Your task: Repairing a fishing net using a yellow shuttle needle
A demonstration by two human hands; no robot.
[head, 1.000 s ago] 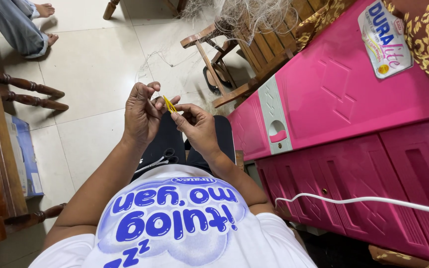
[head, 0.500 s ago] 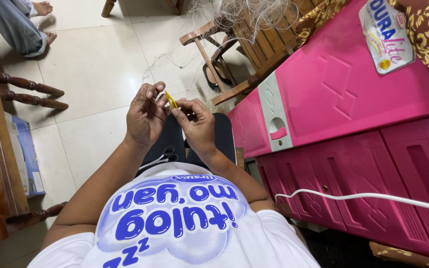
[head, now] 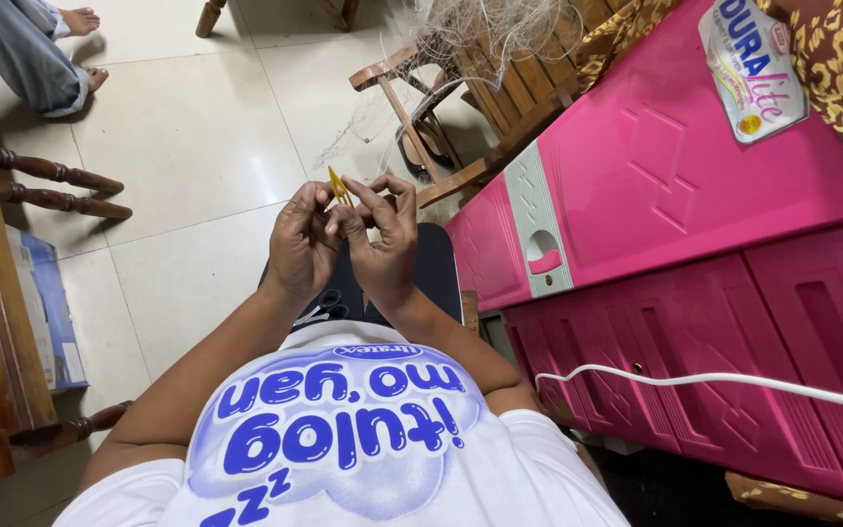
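Since a second ago the two hands have stayed pressed together above the lap and the yellow tool [head: 336, 183] has kept its place between the fingertips, only tipping a little more upright, so the fine work at the fingers reads as ongoing rather than finished. The left hand [head: 302, 244] is closed, fingers curled, pinching the lower end of the tool; its pointed tip sticks up just above the knuckles. The right hand [head: 385, 239] is also closed, its fingertips touching the left hand's, pinching something too fine to make out, perhaps a thread. Beyond the hands a pale net [head: 480, 29] drapes over a wooden chair [head: 461, 107]. A pink cabinet [head: 656, 185] stands to the right, a white cable [head: 714, 379] crossing it
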